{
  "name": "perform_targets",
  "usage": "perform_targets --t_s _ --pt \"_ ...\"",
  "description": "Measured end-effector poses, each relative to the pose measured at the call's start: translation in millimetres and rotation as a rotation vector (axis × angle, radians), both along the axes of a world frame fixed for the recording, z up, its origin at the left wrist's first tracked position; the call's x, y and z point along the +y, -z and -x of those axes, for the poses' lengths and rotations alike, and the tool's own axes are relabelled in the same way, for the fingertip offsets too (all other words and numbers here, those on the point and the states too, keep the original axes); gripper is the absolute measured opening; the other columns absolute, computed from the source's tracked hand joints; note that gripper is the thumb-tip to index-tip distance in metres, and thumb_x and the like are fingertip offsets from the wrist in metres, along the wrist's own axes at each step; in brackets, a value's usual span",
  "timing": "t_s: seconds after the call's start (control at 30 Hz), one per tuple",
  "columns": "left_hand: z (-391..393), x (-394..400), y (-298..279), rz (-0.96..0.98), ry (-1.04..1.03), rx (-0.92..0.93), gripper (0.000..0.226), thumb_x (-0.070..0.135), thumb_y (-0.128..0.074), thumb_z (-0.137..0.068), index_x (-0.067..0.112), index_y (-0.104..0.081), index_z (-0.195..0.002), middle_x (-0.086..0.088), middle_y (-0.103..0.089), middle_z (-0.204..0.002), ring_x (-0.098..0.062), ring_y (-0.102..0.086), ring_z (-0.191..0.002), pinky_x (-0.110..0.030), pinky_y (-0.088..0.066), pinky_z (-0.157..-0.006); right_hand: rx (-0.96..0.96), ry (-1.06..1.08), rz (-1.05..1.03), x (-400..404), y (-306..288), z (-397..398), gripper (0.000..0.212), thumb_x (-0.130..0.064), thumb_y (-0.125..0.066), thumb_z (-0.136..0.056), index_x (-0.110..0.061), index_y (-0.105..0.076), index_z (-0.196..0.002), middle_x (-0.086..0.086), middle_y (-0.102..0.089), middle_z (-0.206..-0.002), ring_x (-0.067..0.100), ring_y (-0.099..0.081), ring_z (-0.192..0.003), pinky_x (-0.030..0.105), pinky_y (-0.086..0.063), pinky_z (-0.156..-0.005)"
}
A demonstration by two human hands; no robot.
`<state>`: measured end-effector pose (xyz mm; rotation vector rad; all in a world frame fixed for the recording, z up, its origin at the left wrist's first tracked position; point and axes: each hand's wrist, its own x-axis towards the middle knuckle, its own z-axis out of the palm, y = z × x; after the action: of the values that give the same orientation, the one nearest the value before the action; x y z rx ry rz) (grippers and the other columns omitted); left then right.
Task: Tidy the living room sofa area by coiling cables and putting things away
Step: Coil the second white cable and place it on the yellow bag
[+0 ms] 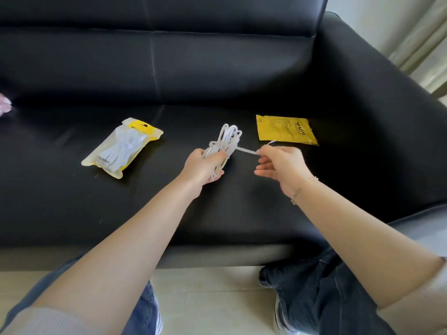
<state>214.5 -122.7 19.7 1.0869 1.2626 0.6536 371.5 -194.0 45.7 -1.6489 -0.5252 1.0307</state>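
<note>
A white cable [226, 139] is wound into a long bundle above the black sofa seat [169, 209]. My left hand [204, 166] grips the lower half of the bundle. My right hand [281, 165] pinches the cable's loose end between thumb and forefinger and holds it taut to the right, with the tip sticking out past the fingers. A flat yellow packet [286, 130] lies on the seat just behind my right hand. Further left lies a yellow and clear bag [122, 147] with another white cable coiled inside.
The sofa's backrest [154, 56] runs across the top and its armrest [377, 97] closes the right side. A pink thing [4, 103] shows at the left edge. My knees and shoes are over a pale tiled floor [217, 301] below the seat's front edge.
</note>
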Motion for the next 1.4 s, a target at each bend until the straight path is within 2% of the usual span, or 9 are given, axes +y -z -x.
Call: perform_targets --t_s 0.17,0.47,0.6,0.77,0.9,1.0,1.2,1.33,1.4 --pt "7.9 -2.9 -14.4 0.023 0.103 -0.238 0.018 0.029 -0.059 -0.098 0.017 -0.058 -0.110 0.002 -0.064 -0.108 -0.012 -0.067 -0.094 -0.016 -0.054 -0.064 0.272 0.002 0.130 10.1 13.5 3.0 0.007 -0.009 -0.068 -0.085 -0.003 -0.063 -0.085 0.009 -0.059 -0.078 0.017 -0.062 -0.064 0.024 -0.056 -0.052" --pt "24.4 -4.5 -34.8 -0.219 0.540 -0.070 0.036 0.038 -0.069 -0.088 0.018 -0.064 -0.118 0.003 -0.071 -0.105 -0.013 -0.070 -0.095 -0.023 -0.052 -0.077 0.646 -0.331 0.208 17.7 6.5 -21.1 0.018 -0.014 -0.058 -0.094 -0.003 -0.071 -0.086 0.006 -0.065 -0.078 0.012 -0.060 -0.069 0.020 -0.057 -0.054" --pt "43.9 2.2 -51.2 -0.166 0.804 0.004 0.016 0.026 -0.076 -0.081 0.018 -0.069 -0.094 0.001 -0.070 -0.092 -0.011 -0.065 -0.086 -0.022 -0.051 -0.070 0.425 -0.595 0.206 9.3 0.6 -23.6 0.043 -0.005 -0.041 -0.099 -0.007 -0.073 -0.070 0.005 -0.070 -0.070 0.011 -0.066 -0.058 0.020 -0.055 -0.052" --pt "39.7 -5.4 -47.0 -0.178 0.966 0.320 0.018 0.032 -0.075 -0.083 0.020 -0.072 -0.096 0.004 -0.072 -0.085 -0.003 -0.064 -0.075 -0.016 -0.049 -0.065 -0.056 -0.950 0.319 12.6 -3.9 -10.1 0.009 -0.003 -0.059 -0.087 -0.001 -0.065 -0.093 0.006 -0.062 -0.075 0.010 -0.059 -0.062 0.017 -0.051 -0.057" --pt "32.0 -1.3 -37.7 -0.147 0.835 0.345 0.028 0.035 -0.076 -0.083 0.017 -0.070 -0.104 0.001 -0.075 -0.096 -0.010 -0.071 -0.085 -0.020 -0.054 -0.068 -0.266 -0.840 0.279 17.7 1.8 -6.8 0.007 -0.014 -0.064 -0.083 -0.008 -0.064 -0.086 0.010 -0.052 -0.076 0.016 -0.048 -0.064 0.024 -0.043 -0.060" --pt "29.8 4.0 -34.6 -0.171 0.747 0.356 0.029 0.037 -0.076 -0.082 0.019 -0.069 -0.105 0.002 -0.074 -0.099 -0.011 -0.073 -0.086 -0.021 -0.056 -0.068 -0.303 -0.826 0.201 20.8 1.8 -12.5 0.023 -0.017 -0.062 -0.088 0.005 -0.067 -0.086 0.015 -0.066 -0.087 0.022 -0.058 -0.078 0.033 -0.050 -0.074" --pt "19.1 6.8 -29.3 -0.207 0.567 0.359 0.036 0.036 -0.080 -0.078 0.018 -0.062 -0.103 -0.001 -0.071 -0.098 -0.011 -0.074 -0.076 -0.022 -0.057 -0.062 -0.395 -0.720 0.121 23.1 2.6 -10.9 0.020 -0.021 -0.057 -0.095 -0.020 -0.077 -0.097 0.000 -0.074 -0.100 0.017 -0.068 -0.098 0.038 -0.053 -0.096" --pt "2.9 8.0 -20.4 -0.196 0.384 0.398 0.044 0.050 -0.079 -0.075 0.017 -0.061 -0.099 0.001 -0.068 -0.094 -0.009 -0.073 -0.065 -0.018 -0.055 -0.054 -0.508 -0.782 0.269 23.8 -2.1 -8.9 0.029 -0.014 -0.049 -0.096 -0.011 -0.068 -0.118 0.010 -0.067 -0.116 0.018 -0.063 -0.090 0.021 -0.050 -0.076" --pt "-4.8 8.2 -16.9 -0.203 0.333 0.379 0.045 0.054 -0.074 -0.078 0.016 -0.063 -0.099 0.000 -0.069 -0.098 -0.012 -0.074 -0.067 -0.020 -0.058 -0.058 -0.435 -0.815 0.236 18.5 -0.6 -18.3 0.037 -0.018 -0.053 -0.088 -0.003 -0.063 -0.121 0.017 -0.064 -0.114 0.021 -0.059 -0.088 0.026 -0.047 -0.076"
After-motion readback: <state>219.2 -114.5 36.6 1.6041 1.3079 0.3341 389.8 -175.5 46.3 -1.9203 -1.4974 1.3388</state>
